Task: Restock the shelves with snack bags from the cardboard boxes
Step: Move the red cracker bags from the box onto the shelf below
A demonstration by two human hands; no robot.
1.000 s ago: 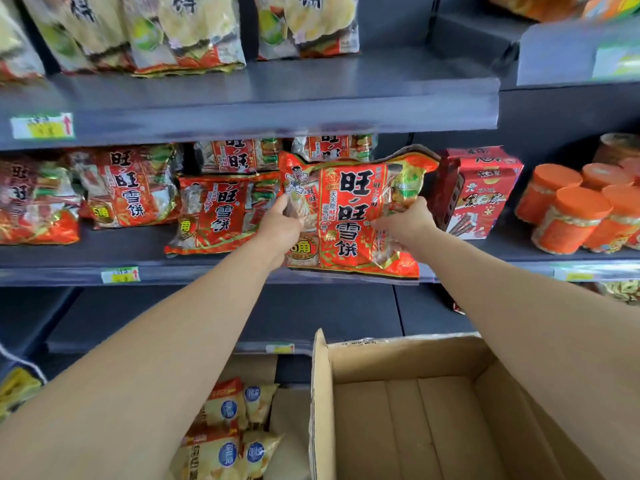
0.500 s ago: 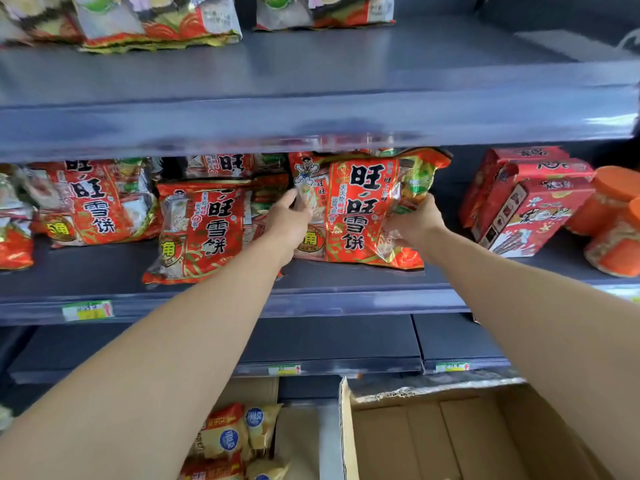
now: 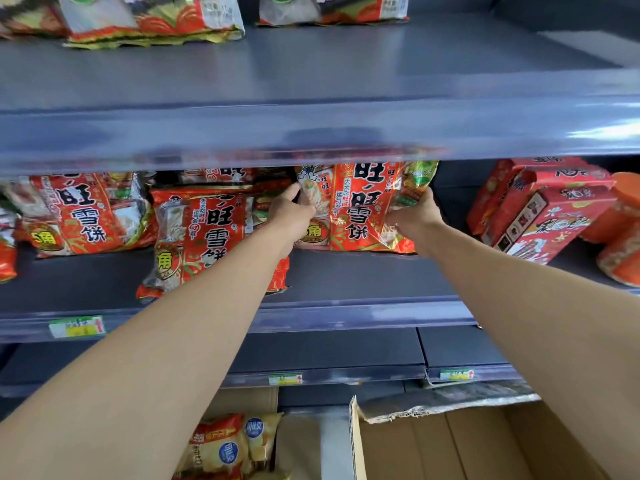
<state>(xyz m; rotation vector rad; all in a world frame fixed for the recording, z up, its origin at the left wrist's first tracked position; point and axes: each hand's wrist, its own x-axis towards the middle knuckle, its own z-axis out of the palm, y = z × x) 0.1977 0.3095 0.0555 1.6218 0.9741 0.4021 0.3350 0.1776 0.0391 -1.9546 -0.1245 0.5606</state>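
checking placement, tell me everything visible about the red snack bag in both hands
The glossy red plastic snack bag, printed with large black characters and a round yellow badge, stands upright on the grey middle shelf. The left hand grips its left side, the right hand its right; the upper shelf hides its top.

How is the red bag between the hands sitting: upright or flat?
Upright. The red rice-cracker bag stands bottom edge on the middle shelf, front facing out; left hand and right hand grip its sides.
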